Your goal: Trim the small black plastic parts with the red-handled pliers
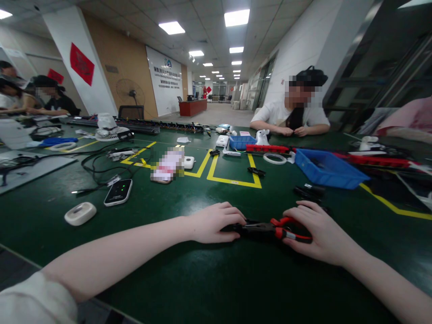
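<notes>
My right hand is closed around the red handles of a pair of pliers, whose dark jaws point left. My left hand is closed on a small black part at the tip of those jaws. The fingers cover most of that part, so its kind does not show. Both hands are low over the green tabletop. Just beyond my right hand lie several black pieces, too dark to make out.
A blue tray stands at the right, with a smaller blue basket farther back. To the left lie a phone, a device with green lights, a round white case and black cables. A person sits opposite.
</notes>
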`<state>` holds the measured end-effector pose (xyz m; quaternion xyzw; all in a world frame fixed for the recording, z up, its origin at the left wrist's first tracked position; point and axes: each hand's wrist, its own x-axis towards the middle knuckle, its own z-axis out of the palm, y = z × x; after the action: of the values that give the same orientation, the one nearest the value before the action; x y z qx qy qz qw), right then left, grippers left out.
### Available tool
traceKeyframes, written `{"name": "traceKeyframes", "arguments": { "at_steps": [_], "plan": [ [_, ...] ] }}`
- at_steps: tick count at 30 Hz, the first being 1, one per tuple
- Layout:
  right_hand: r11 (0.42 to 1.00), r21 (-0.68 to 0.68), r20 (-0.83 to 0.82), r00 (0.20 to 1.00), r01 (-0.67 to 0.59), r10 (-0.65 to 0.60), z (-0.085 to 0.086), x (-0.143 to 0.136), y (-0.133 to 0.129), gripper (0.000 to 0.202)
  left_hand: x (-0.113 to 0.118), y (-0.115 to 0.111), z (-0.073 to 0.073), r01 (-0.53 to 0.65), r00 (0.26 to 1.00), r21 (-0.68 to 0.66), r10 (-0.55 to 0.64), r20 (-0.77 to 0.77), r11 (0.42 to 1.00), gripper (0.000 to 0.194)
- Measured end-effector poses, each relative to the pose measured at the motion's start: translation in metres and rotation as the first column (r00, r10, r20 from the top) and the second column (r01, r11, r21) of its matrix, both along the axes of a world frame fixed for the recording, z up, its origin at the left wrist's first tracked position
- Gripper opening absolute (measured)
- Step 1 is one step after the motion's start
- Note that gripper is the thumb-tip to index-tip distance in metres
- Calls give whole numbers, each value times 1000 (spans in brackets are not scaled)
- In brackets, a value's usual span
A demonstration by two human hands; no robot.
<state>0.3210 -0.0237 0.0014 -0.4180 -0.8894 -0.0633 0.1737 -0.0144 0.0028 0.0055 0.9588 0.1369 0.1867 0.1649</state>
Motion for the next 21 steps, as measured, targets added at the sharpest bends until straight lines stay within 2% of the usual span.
{"name": "traceKeyframes", "arguments": {
  "at_steps": [6,21],
  "plan": [
    [1000,25,-16,1000,-3,4,5,-8,-5,37,1,0,-2,-5,1000,-6,5,1,1000,24],
    [996,-73,21,998,52,-51,23,-14,-18,28,4,-2,-3,-14,1000,-5,14,18,1000,27]
  ]
}}
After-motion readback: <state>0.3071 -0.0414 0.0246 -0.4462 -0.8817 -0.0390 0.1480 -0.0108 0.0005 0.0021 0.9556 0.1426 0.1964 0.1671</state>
